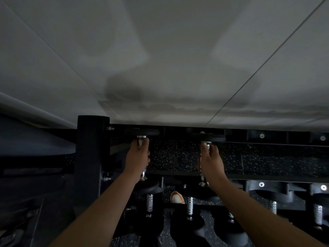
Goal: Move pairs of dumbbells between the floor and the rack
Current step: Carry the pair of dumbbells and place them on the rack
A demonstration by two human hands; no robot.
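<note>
Two black dumbbells with chrome handles lie on the top tier of a black rack (267,176), side by side near its left end. My left hand (138,157) is wrapped around the handle of the left dumbbell (142,132). My right hand (211,160) is closed around the handle of the right dumbbell (207,137). Both dumbbells point away from me, far heads against the rack's back rail. Their near heads are partly hidden by my wrists.
A black rack upright (89,157) stands just left of my left hand. Several more dumbbells (150,204) sit on the lower tier. Empty saddles (261,186) line the top tier to the right. A white wall rises behind. A shoe (177,196) shows on the speckled floor.
</note>
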